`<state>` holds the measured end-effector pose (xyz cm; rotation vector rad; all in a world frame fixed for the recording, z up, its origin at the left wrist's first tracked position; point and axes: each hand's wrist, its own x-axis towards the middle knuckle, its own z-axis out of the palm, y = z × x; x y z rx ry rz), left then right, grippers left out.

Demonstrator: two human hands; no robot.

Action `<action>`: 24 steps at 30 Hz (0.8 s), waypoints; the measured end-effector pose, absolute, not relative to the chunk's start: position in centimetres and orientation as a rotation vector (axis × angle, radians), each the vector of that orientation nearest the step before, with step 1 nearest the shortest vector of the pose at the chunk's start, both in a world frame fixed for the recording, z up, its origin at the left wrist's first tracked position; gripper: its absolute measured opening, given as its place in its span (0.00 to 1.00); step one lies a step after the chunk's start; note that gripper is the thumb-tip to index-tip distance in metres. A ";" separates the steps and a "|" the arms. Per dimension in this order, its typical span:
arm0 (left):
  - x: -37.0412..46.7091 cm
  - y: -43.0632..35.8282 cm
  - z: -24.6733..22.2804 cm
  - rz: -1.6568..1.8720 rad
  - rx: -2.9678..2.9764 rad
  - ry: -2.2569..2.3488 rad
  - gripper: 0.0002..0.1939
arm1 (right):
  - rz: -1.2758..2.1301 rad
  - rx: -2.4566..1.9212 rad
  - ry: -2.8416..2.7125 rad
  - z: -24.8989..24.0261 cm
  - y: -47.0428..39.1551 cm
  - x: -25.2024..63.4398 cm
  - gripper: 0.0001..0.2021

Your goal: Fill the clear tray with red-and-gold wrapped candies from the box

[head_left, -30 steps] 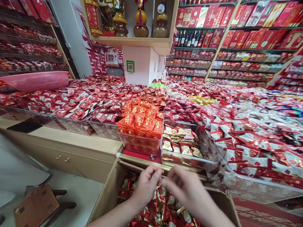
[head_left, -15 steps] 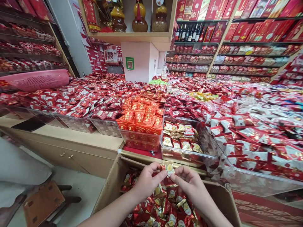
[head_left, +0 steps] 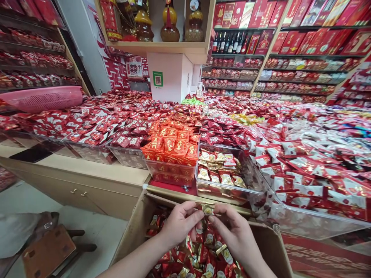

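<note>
Between the fingertips of my left hand [head_left: 183, 223] and my right hand [head_left: 230, 224] is a small wrapped candy [head_left: 208, 210], gold and red with a pale oval on it. Both hands pinch it, one at each side, and its wrapper is tilted so that it looks thin from here. They are above an open cardboard box [head_left: 131, 222] filled with similar red and gold wrapped candies [head_left: 210, 251]. Just beyond the hands, a clear plastic bin [head_left: 228, 193] holds rows of the same kind of gold and red candies.
A bin of orange-red packets [head_left: 171, 146] stands left of the candy bin; white and red packets [head_left: 313, 170] fill another at right. A pink basket [head_left: 43, 98] lies at far left, a dark flat object [head_left: 31, 153] on the counter. A wooden stool [head_left: 49, 251] stands below left.
The candy has tipped from facing me to lying flatter, and my fingers have lowered slightly with it. The pale cloth by the stool has shifted left and down.
</note>
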<state>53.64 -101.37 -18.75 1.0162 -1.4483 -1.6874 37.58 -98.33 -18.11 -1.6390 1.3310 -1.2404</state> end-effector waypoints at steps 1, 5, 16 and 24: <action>53.7 -101.3 -18.7 -1.623 1.017 -1.470 0.15 | -1.259 -1.676 1.341 -17.9 -98.1 37.6 0.08; 53.8 -101.1 -18.2 -1.205 0.990 -1.676 0.12 | -1.284 -1.831 1.297 -17.1 -97.5 37.9 0.15; 53.6 -100.6 -18.5 -1.188 1.025 -1.576 0.14 | -1.446 -2.396 1.203 -17.8 -97.7 37.6 0.10; 54.1 -101.9 -18.6 -1.305 1.051 -1.420 0.11 | -1.218 -2.406 1.708 -13.0 -104.5 34.4 0.03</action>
